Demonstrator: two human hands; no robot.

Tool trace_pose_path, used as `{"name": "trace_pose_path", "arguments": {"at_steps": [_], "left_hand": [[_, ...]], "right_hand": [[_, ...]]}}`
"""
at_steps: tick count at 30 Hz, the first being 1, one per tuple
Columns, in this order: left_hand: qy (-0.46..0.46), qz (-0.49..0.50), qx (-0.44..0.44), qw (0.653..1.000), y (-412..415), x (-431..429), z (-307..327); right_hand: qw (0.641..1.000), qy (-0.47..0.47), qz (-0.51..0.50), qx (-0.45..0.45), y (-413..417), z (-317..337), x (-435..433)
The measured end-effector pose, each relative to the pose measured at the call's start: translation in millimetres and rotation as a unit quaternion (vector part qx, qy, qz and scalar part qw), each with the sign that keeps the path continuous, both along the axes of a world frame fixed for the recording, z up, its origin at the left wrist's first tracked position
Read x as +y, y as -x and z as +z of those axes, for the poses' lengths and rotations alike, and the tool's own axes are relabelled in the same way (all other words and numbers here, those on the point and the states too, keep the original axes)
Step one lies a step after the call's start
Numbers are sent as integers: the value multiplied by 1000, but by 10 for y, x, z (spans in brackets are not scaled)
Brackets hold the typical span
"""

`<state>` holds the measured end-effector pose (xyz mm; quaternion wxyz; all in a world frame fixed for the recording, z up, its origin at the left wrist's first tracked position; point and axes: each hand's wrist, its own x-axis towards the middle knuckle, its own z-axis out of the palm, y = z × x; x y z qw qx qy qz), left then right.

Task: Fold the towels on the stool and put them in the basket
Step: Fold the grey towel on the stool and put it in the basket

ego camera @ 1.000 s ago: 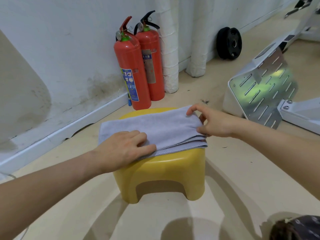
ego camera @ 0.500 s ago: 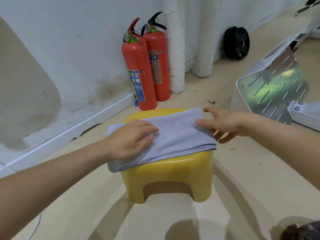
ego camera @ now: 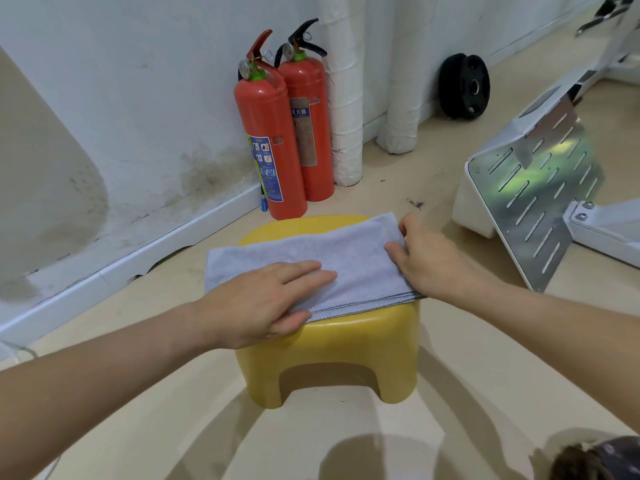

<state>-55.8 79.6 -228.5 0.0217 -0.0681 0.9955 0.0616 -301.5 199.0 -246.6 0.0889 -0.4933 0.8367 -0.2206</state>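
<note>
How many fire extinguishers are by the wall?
2. One extinguisher stands in front beside the wall, the other right behind it, touching, next to the wrapped pipe. None seems hidden.

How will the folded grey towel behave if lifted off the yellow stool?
The folded grey towel is probably floppy: its left end droops past the yellow plastic stool. Its stacked layers may slip apart. Likely light, though both hands lie on it.

**A:** where's the cam sitting on my feed?

**B:** just the one, head-mounted wide-angle, tipped forward and down. I'm close over the yellow stool (ego camera: 332,344) at frame centre, both forearms coming in from the bottom corners. Wall (ego camera: 138,81) fills the upper left, floor (ego camera: 398,185) the upper right. No second view to overlap.
</note>
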Motion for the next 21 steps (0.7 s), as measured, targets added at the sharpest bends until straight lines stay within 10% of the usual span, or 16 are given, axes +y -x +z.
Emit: {"name": "trace_pose_path", "arguments": {"at_steps": [5,10,16,21], "left_hand": [[43,6,-82,996,140,109,188],[65,8,-152,986,155,145,204],[123,20,-214,969,122,167,111],[140,6,-28,990,58,179,-9]], "right_hand": [[999,8,-33,-31,54,2,-20],[905,-92,-67,-409,204,277,-6],[888,-106,-67,-442,339,346,-31],[897,-101,-98,-418,498,282,37]]}}
